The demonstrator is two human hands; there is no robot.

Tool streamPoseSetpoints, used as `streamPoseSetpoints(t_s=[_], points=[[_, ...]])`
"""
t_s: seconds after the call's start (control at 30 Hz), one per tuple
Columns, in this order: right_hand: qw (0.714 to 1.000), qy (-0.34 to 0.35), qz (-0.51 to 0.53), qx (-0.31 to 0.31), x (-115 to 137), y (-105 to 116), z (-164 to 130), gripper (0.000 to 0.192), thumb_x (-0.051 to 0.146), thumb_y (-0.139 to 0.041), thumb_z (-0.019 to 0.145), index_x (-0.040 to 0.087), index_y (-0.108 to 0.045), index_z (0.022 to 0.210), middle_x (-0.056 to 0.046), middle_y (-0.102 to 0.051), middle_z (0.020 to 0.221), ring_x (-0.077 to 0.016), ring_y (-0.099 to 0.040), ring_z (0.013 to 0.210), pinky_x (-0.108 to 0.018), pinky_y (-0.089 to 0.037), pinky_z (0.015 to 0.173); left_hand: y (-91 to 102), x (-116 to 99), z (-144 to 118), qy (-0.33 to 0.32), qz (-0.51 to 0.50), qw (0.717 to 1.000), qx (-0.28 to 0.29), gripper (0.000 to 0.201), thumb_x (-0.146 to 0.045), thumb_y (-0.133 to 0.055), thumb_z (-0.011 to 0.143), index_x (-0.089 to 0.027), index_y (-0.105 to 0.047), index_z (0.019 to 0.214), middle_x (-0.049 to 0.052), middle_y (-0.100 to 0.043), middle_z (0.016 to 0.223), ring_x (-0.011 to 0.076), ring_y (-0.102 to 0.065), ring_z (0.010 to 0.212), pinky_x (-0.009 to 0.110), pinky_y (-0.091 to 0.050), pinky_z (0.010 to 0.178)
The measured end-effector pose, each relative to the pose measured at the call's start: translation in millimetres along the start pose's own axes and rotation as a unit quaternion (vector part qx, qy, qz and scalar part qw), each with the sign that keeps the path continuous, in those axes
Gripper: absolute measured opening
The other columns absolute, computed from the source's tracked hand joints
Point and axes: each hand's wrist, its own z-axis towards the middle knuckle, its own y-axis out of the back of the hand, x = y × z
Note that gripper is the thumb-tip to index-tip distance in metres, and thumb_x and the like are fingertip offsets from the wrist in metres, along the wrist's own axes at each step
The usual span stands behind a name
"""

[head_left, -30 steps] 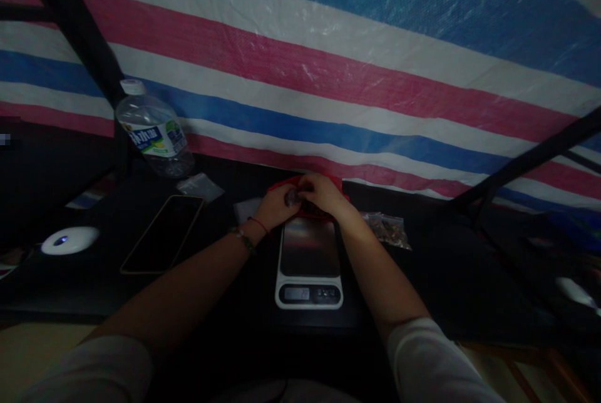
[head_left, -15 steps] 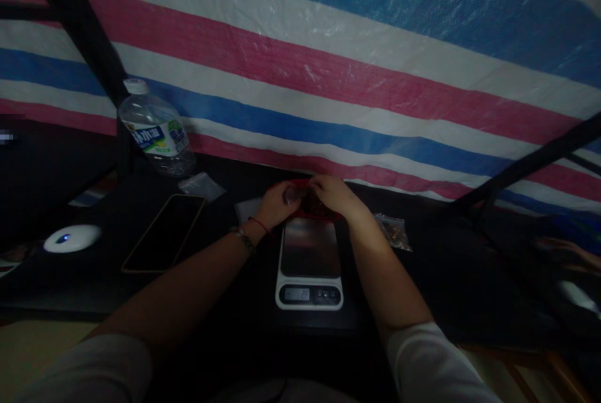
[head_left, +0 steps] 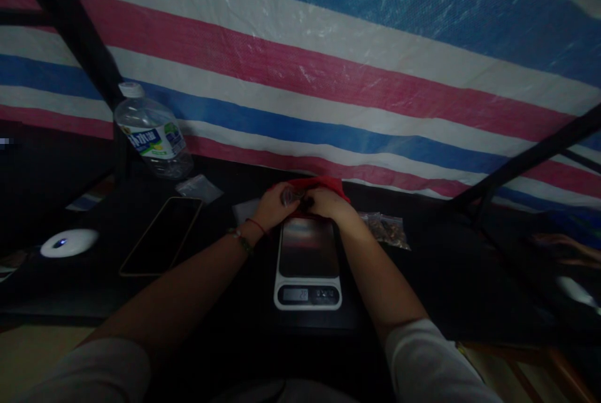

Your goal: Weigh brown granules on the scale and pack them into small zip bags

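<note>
both hands meet on a small clear packet (head_left: 292, 196) just behind the scale (head_left: 308, 262), over a red bag (head_left: 323, 185): left hand (head_left: 275, 206) and right hand (head_left: 326, 203) pinch it. phone (head_left: 162, 235) and bottle (head_left: 149, 132) sit left on the worktop (head_left: 446, 278).

The water bottle (head_left: 151, 134) carried a label with a blue band of white lettering, too blurred to read, above a green and yellow patch. The kitchen scale (head_left: 308, 263) showed pale digits on its small display, which looked like 28 but stayed uncertain. Nothing else bore legible text.
</note>
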Motion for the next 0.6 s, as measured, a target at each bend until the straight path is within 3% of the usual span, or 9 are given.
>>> streamPoseSetpoints(t_s=[0.1, 0.2, 0.33, 0.47, 0.6], points=[[0.998, -0.032, 0.008, -0.054, -2.9, 0.9, 3.3, 0.024, 0.01, -0.056, 0.079, 0.018, -0.073, 0.095, -0.009, -0.073, 0.098, -0.0203, -0.066, 0.091, -0.025, -0.047, 0.078, 1.4, -1.5, -0.1, 0.009, -0.001, 1.0, -0.001, 0.041, -0.033, -0.069, 0.072, -0.017, -0.059, 0.108, 0.007, -0.069, 0.101, 0.0216, -0.065, 0.093, 0.033, -0.052, 0.083], [0.993, -0.046, 0.03, -0.104, -6.6, -1.3, 4.7, 0.028, 0.018, -0.058, 0.082, 0.017, -0.068, 0.109, -0.01, -0.07, 0.108, -0.021, -0.064, 0.099, -0.026, -0.046, 0.083, 2.6, -2.6, -0.1, 0.005, -0.008, 1.0, 0.005, 0.039, -0.033, -0.067, 0.073, -0.018, -0.059, 0.108, 0.006, -0.069, 0.101, 0.0206, -0.066, 0.093, 0.032, -0.052, 0.083], [0.998, -0.009, 0.038, -0.046, -6.3, -8.2, 4.4, 0.039, 0.03, -0.067, 0.078, 0.019, -0.065, 0.116, -0.009, -0.069, 0.111, -0.0205, -0.065, 0.095, -0.024, -0.047, 0.08, 3.5, -3.9, 0.1, 0.003, -0.009, 1.0, 0.01, 0.037, -0.033, -0.067, 0.073, -0.018, -0.059, 0.107, 0.006, -0.068, 0.102, 0.0207, -0.065, 0.094, 0.032, -0.052, 0.084], [0.999, -0.007, 0.002, -0.037, -1.7, -11.6, 7.2, 0.026, 0.017, -0.06, 0.079, 0.016, -0.071, 0.103, -0.011, -0.072, 0.102, -0.0213, -0.066, 0.091, -0.025, -0.047, 0.077, 3.3, -4.2, 0.2, 0.001, -0.005, 1.0, 0.005, 0.038, -0.032, -0.067, 0.073, -0.018, -0.06, 0.107, 0.006, -0.068, 0.101, 0.0208, -0.065, 0.093, 0.032, -0.052, 0.084], [0.999, -0.013, 0.006, -0.048, -1.7, -8.5, 10.2, 0.027, 0.008, -0.056, 0.077, 0.017, -0.073, 0.096, -0.009, -0.073, 0.097, -0.0207, -0.067, 0.089, -0.025, -0.048, 0.076, 2.1, -2.6, 0.3, -0.007, -0.004, 1.0, 0.012, 0.038, -0.032, -0.067, 0.073, -0.018, -0.06, 0.107, 0.006, -0.068, 0.101, 0.0204, -0.065, 0.091, 0.031, -0.052, 0.083]])
